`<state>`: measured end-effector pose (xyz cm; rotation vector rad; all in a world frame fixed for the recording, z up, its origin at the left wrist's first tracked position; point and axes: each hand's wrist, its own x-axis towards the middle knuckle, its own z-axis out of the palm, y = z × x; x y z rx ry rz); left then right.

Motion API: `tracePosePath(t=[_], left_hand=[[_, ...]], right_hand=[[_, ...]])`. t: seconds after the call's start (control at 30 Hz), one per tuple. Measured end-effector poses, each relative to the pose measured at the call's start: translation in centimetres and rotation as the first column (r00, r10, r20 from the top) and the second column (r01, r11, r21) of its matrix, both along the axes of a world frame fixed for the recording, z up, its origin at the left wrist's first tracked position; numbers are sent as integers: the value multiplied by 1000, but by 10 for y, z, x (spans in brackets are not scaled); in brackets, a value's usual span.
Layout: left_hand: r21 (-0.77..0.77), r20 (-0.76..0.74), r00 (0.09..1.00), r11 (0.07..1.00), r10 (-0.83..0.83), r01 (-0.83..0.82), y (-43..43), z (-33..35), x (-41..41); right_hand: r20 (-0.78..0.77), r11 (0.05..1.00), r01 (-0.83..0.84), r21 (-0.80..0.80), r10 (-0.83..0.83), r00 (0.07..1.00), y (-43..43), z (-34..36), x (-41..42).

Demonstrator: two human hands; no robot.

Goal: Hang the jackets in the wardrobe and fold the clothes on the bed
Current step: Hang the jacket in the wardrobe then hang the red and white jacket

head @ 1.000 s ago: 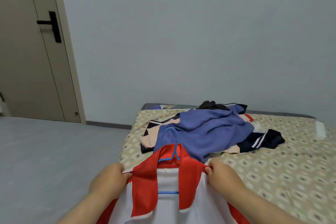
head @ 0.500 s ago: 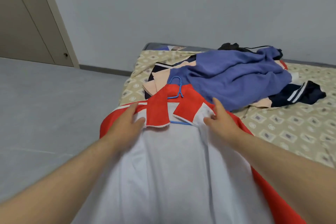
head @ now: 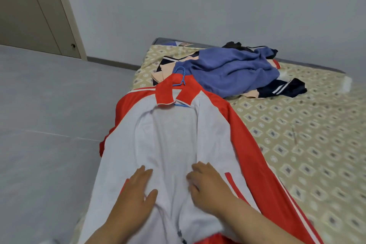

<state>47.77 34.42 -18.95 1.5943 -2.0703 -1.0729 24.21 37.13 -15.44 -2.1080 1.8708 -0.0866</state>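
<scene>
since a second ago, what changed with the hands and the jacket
Both hands let go of the collar of the red and white jacket and slid back toward the person; the left hand and right hand now rest on its white front. The blue plastic hanger stays in the collar, and the pile of clothes on the patterned beige bed is unmoved.

hanger [head: 179,85] mostly hidden (under jacket [head: 174,134]), door [head: 29,10] cropped

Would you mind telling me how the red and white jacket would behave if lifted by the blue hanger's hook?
Probably floppy: the jacket lies creased, one sleeve drooping over the bed's edge, so it should sag and swing. Likely light, as the fabric looks thin. The collar lies open, so it might slip off the blue hanger.
</scene>
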Motion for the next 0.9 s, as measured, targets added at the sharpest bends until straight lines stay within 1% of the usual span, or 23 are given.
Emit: tracePosePath(t=[0.13, 0.2, 0.27, 0.33, 0.4, 0.47, 0.53, 0.6, 0.83, 0.9], left_hand=[[-43, -44, 993, 993, 111, -113, 82, 8, 7], [-44, -59, 991, 991, 122, -125, 112, 11, 11], [-72, -21, 999, 996, 46, -47, 133, 14, 15], [-113, 98, 990, 987, -103, 114, 146, 15, 18], [-130, 245, 942, 955, -230, 267, 157, 10, 24], [-134, 320, 905, 932, -281, 337, 163, 1, 30], [-176, 342, 897, 919, -278, 352, 165, -7, 32], [-220, 328, 908, 914, -260, 341, 165, -8, 32], [-255, 352, 901, 900, -254, 354, 165, -11, 31], [-254, 336, 909, 906, -246, 339, 166, -13, 31]], right_hand=[[129, 997, -65, 48, 58, 990, 59, 19, 29], [153, 998, -68, 15, 65, 986, 80, 24, 41], [84, 998, -44, -33, 47, 995, 98, 25, 49], [44, 1000, -4, -13, 5, 999, 113, 24, 53], [85, 993, 61, 101, -70, 994, 123, 23, 56], [125, 966, 102, 236, -134, 983, 127, 22, 57], [142, 938, 146, 313, -199, 970, 127, 21, 56], [131, 938, 183, 294, -229, 965, 124, 21, 56], [73, 948, 168, 269, -194, 978, 115, 14, 62], [63, 955, 161, 248, -182, 981, 113, 11, 60]])
